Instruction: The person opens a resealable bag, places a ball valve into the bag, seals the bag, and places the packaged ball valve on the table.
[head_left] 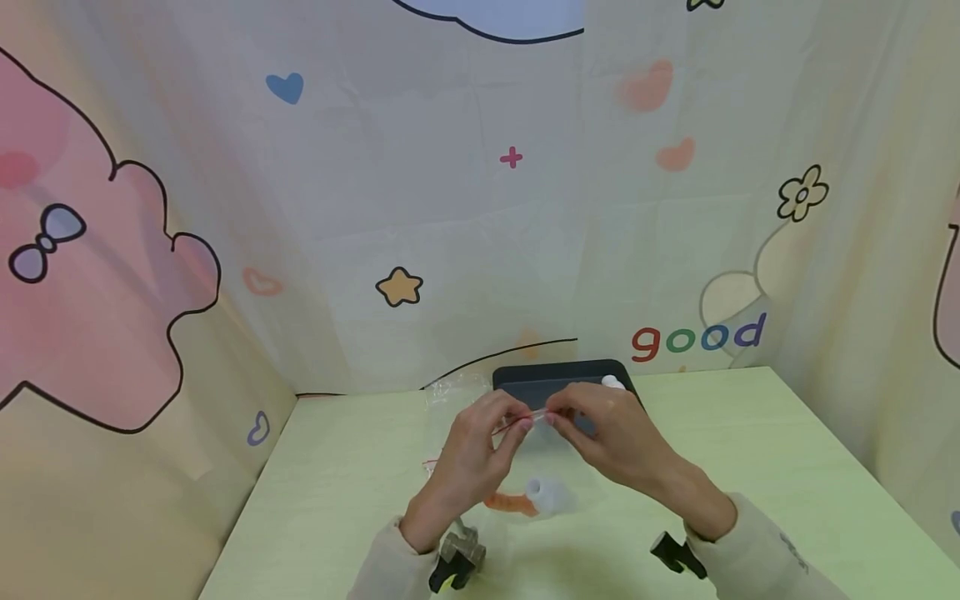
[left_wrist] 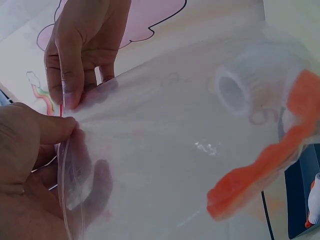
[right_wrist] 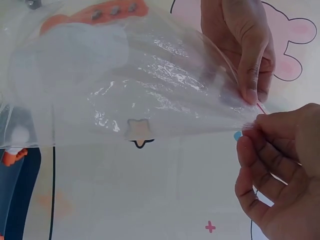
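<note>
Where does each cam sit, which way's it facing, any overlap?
Head: worn on the head, facing forward and down at the table, dark tray and patterned backdrop; left hand, right hand and sleeves show.
Left wrist: on that wrist, facing the left hand, lower left, and the clear bag; right hand above.
Right wrist: on that wrist, facing the right hand, lower right, and the clear bag; left hand above.
Shared by both wrist views: the clear bag and part of the dark tray.

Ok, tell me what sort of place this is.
Probably a screened-off tabletop workspace, perhaps indoors: a pale green table, cartoon-printed sheeting around it on three sides, and a dark tray towards the back.
</note>
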